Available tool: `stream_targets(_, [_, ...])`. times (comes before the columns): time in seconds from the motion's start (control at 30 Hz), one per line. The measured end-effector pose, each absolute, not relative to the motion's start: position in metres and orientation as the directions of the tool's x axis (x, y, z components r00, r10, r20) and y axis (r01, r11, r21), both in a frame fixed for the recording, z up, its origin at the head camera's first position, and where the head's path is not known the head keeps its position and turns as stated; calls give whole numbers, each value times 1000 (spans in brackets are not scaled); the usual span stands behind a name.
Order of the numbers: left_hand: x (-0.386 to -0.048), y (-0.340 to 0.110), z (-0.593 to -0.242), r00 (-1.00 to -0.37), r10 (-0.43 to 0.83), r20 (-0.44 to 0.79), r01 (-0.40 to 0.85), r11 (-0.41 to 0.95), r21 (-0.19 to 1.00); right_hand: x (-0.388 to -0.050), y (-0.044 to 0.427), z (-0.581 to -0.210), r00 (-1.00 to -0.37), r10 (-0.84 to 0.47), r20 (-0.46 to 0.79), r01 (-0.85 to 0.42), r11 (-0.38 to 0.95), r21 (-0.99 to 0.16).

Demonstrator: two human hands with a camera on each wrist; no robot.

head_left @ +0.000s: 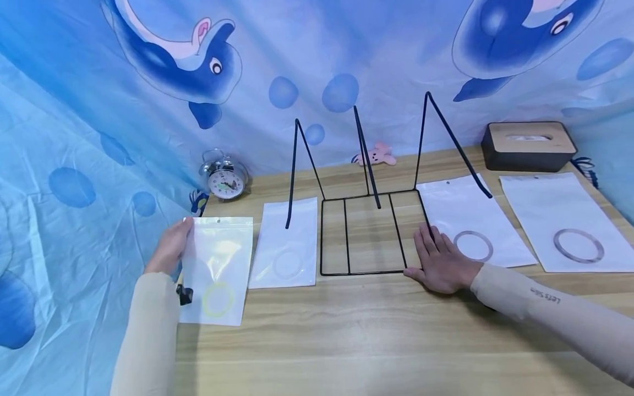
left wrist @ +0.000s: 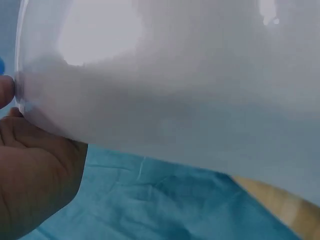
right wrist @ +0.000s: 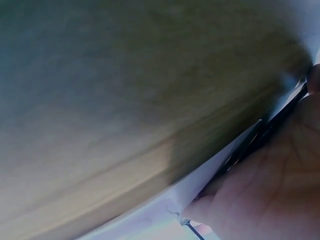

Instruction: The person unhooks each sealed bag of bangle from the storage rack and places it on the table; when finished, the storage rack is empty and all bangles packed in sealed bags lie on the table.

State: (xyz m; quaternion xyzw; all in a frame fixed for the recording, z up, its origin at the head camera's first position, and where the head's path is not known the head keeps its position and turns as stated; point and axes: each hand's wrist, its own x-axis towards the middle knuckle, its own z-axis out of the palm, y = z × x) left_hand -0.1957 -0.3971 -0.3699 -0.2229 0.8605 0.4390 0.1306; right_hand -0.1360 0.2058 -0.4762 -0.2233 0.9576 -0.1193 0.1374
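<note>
My left hand (head_left: 168,246) pinches the upper left corner of a white zip pouch (head_left: 223,258) with a yellow-green ring (head_left: 218,300) showing on it. The pouch is held up at the table's left edge; in the left wrist view its pale surface (left wrist: 165,100) fills most of the picture. My right hand (head_left: 443,264) lies with straight fingers over the right front corner of a black wire rack (head_left: 348,236). Its fingers also reach over the left edge of a white pouch (head_left: 475,212) that bears a grey ring.
Another white pouch (head_left: 282,242) lies left of the rack, and one with a grey ring (head_left: 550,209) lies far right. An alarm clock (head_left: 226,179), a pink plush toy (head_left: 380,154) and a tissue box (head_left: 527,146) stand along the back. Dolphin-print cloth (head_left: 307,49) hangs behind the table (head_left: 346,335).
</note>
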Motion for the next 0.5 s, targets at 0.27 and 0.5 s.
stream_targets(0.27, [-240, -408, -384, -813, -364, -453, -581, 469, 665, -130, 205, -467, -867, -464, -184, -385, 856, -344])
stream_targets(0.5, [-263, -404, -394, -785, -411, -464, -618, 451, 645, -129, 203, -462, -863, -473, -178, -395, 851, -345])
